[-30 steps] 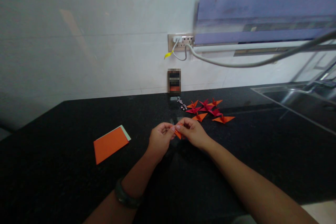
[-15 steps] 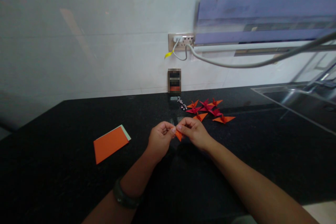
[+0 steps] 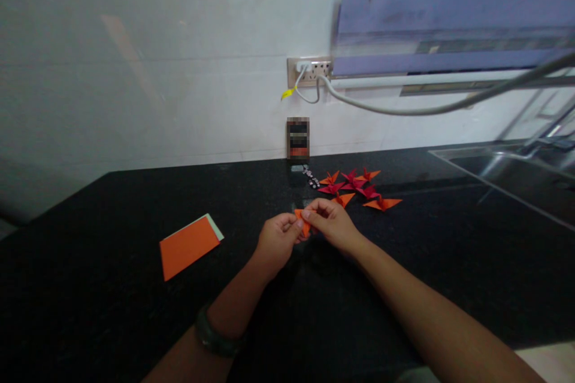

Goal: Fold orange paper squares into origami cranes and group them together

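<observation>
Between my two hands is a small folded piece of orange origami paper (image 3: 306,228), partly covered by fingers. My left hand (image 3: 279,239) pinches its left and lower side, thumb in front. My right hand (image 3: 331,222) grips its right side, with the thumb pressed on the front. Just beyond my right hand lie several folded paper cranes (image 3: 382,203), some orange and some red. Off to the left, a stack of orange paper (image 3: 190,246) rests flat, with a pale green sheet showing at its upper right edge.
The black countertop (image 3: 112,311) runs up to a tiled wall. Against the wall stands a pixelated upright object (image 3: 298,139) with a beaded strap (image 3: 311,177). A sink (image 3: 530,170) is at the right. A grey cable (image 3: 404,111) hangs from the wall socket (image 3: 309,72).
My left hand has shifted slightly down and right along the folded paper. The paper has been turned, and its upper edge now shows above my fingers.
</observation>
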The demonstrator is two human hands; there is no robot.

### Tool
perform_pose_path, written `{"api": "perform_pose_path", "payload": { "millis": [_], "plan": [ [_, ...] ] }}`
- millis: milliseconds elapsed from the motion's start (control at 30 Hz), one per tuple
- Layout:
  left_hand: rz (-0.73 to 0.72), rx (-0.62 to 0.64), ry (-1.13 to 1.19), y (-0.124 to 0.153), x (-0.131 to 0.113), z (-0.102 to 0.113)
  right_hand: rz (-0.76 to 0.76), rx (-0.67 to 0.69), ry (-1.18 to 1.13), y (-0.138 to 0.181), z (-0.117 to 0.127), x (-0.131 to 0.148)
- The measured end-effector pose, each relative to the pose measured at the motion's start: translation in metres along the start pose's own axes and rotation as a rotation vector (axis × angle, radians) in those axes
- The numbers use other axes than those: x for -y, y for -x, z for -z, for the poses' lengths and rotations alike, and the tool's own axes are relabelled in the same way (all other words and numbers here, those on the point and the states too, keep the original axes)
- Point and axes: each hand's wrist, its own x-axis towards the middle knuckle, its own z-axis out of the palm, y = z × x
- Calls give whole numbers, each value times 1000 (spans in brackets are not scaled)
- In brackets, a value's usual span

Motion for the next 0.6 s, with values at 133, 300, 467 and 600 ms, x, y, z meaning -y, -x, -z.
{"api": "perform_pose_path", "payload": {
  "millis": [133, 300, 467, 600],
  "plan": [
    [-63, 27, -54, 0, 1, 1, -3, 13, 49, -1, 1, -4],
    [-106, 77, -126, 1, 3, 1, -34, 47, 96, -2, 3, -6],
    [-117, 80, -184, 1, 4, 1, 9, 52, 138, -1, 2, -8],
    [-121, 75, -185, 1, 5, 1, 97, 35, 142, -1, 3, -8]
  ]
}}
